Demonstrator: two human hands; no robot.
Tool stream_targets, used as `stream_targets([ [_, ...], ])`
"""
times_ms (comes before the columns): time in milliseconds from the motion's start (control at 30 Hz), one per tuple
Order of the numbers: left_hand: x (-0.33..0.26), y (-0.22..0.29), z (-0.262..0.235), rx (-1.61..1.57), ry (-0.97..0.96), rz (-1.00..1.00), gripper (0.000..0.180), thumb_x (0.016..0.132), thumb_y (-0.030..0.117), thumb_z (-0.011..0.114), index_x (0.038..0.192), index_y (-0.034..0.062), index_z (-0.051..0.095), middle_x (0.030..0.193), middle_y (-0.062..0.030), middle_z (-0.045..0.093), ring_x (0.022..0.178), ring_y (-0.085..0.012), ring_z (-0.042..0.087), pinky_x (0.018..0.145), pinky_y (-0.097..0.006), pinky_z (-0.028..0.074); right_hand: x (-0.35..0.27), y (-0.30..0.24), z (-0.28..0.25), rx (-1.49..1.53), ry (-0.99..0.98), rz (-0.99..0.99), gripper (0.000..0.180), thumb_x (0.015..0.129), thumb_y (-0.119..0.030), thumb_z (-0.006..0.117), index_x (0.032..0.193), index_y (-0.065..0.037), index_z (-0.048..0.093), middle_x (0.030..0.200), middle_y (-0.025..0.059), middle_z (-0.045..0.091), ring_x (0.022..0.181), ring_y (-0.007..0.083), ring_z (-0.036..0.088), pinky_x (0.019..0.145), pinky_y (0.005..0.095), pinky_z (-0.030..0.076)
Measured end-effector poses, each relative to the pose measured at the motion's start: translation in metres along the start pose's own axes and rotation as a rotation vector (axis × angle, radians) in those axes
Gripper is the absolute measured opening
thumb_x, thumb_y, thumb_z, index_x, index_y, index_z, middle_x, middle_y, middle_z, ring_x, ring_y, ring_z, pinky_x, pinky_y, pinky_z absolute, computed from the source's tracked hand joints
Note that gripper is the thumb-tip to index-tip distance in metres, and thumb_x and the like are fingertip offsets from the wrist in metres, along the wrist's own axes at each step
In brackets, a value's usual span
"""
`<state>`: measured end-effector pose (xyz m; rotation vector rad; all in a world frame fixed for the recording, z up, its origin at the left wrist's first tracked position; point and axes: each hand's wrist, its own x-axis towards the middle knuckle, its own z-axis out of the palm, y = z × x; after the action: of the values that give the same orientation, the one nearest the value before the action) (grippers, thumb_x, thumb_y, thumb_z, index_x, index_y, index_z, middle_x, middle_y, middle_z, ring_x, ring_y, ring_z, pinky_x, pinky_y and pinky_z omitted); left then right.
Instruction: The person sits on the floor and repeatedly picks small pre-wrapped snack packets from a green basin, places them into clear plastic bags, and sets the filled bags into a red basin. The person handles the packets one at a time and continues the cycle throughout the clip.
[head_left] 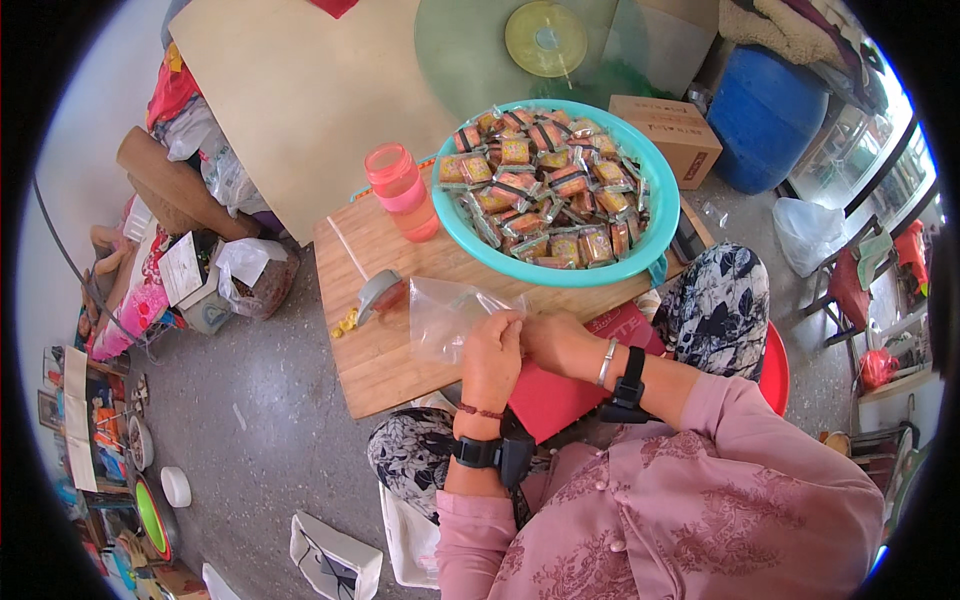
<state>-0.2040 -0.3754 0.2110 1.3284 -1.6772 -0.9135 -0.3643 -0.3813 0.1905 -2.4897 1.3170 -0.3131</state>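
Note:
A clear plastic bag (438,318) lies over the front of the wooden board, its near edge pinched by my left hand (491,345). Close beside it, my right hand (552,338) is also closed at the bag's edge; the fingertips of both hands are partly hidden. Nothing shows inside the bag. Just beyond the hands stands a turquoise basin (450,222) heaped with small individually wrapped snacks (565,180). Left of the bag are a grey curved object (379,292), whose kind I cannot make out, and a small yellow bunch (345,323).
A pink bottle (403,195) stands on the wooden board (375,375) left of the basin. Under my right forearm is a red packet or box (560,400). A cardboard box (665,135) and a blue barrel (768,115) stand at the far right. White containers (335,555) sit on the floor.

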Motion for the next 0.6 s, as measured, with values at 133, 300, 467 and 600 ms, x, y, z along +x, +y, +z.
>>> stream_targets([
  [133,0.000,-0.006,0.001,-0.007,0.024,0.040,0.016,0.093,0.014,0.062,0.102,0.0038,0.070,0.096,-0.0214,0.067,0.090,-0.0412,0.064,0.079,-0.044,0.052,0.012,-0.006,0.001,-0.026,-0.081,0.094,0.021,0.084,-0.012,0.060,0.102,-0.006,0.068,0.104,0.0160,0.069,0.086,0.0354,0.069,0.069,0.0457,0.055],
  [300,0.007,-0.010,-0.006,0.067,0.074,0.120,0.015,0.092,0.007,0.062,0.102,0.0000,0.070,0.097,-0.0176,0.071,0.089,-0.0284,0.069,0.080,-0.036,0.053,-0.001,-0.014,-0.024,0.043,0.061,0.016,0.021,0.085,-0.010,0.058,0.104,-0.005,0.064,0.102,0.0177,0.068,0.087,0.0372,0.069,0.070,0.0472,0.055],
  [467,0.007,-0.005,-0.009,0.013,0.131,0.121,0.016,0.094,0.008,0.061,0.104,-0.0001,0.070,0.098,-0.0159,0.071,0.093,-0.0272,0.068,0.084,-0.034,0.051,-0.021,-0.022,-0.070,0.219,0.068,-0.057,0.022,0.088,-0.008,0.055,0.109,-0.005,0.063,0.090,0.0196,0.067,0.084,0.0401,0.066,0.074,0.0477,0.053],
  [600,0.004,-0.001,-0.005,-0.031,0.152,0.135,0.013,0.093,0.006,0.062,0.102,0.0005,0.070,0.096,-0.0171,0.070,0.089,-0.0299,0.067,0.080,-0.036,0.052,-0.034,-0.016,-0.119,0.311,0.291,-0.013,0.018,0.091,-0.010,0.058,0.106,-0.002,0.065,0.089,0.0168,0.067,0.083,0.0382,0.066,0.074,0.0437,0.054],
])
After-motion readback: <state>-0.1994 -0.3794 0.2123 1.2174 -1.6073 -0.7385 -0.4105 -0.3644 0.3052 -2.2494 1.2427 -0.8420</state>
